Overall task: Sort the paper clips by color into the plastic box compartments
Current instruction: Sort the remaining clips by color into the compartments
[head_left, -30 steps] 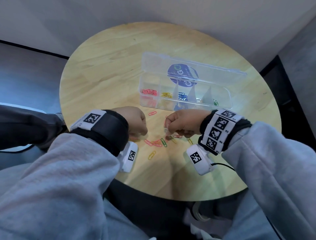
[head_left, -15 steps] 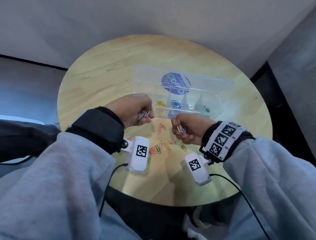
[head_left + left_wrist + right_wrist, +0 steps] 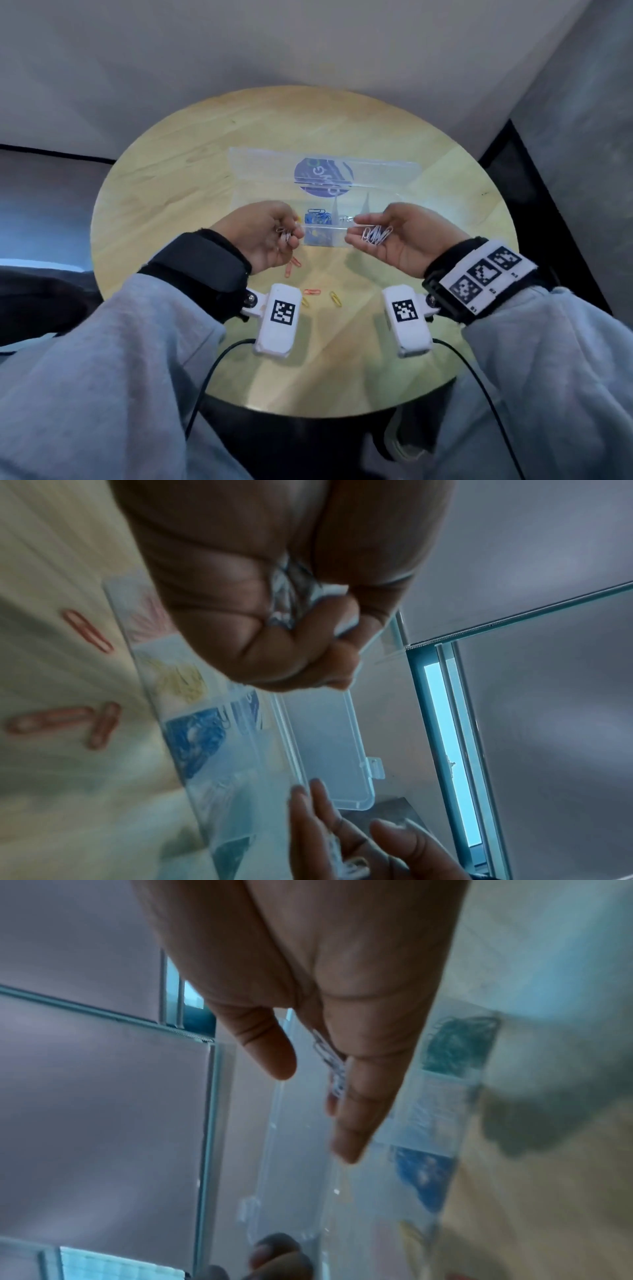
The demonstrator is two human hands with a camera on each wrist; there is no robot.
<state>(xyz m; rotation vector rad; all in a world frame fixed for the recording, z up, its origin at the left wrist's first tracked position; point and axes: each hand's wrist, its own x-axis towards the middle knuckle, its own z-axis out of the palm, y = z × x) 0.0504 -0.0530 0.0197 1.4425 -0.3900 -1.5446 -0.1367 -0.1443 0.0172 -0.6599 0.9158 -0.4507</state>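
Note:
The clear plastic box (image 3: pixel 373 202) lies open at mid-table, its lid (image 3: pixel 260 164) flat behind it. Blue clips (image 3: pixel 318 217) fill one compartment; red (image 3: pixel 147 615) and yellow (image 3: pixel 185 680) ones lie in others. My left hand (image 3: pixel 291 233) hovers over the box's left end, fingers curled round a bunch of white paper clips (image 3: pixel 284 235), also seen as white clips (image 3: pixel 291 596). My right hand (image 3: pixel 363 229) is palm up over the box's right part, fingers straight, with several white clips (image 3: pixel 376 234) lying loose on them, the same clips (image 3: pixel 330 1056).
Loose clips lie on the round wooden table (image 3: pixel 171 205) near me: orange ones (image 3: pixel 293 265), a red one (image 3: pixel 311 292), yellow ones (image 3: pixel 335 297). The table edge lies close below my wrists. A grey wall stands behind the table.
Both hands rose from the loose clips and moved forward over the box. The right hand turned palm up and uncurled, baring its white clips; the left still grips its bunch.

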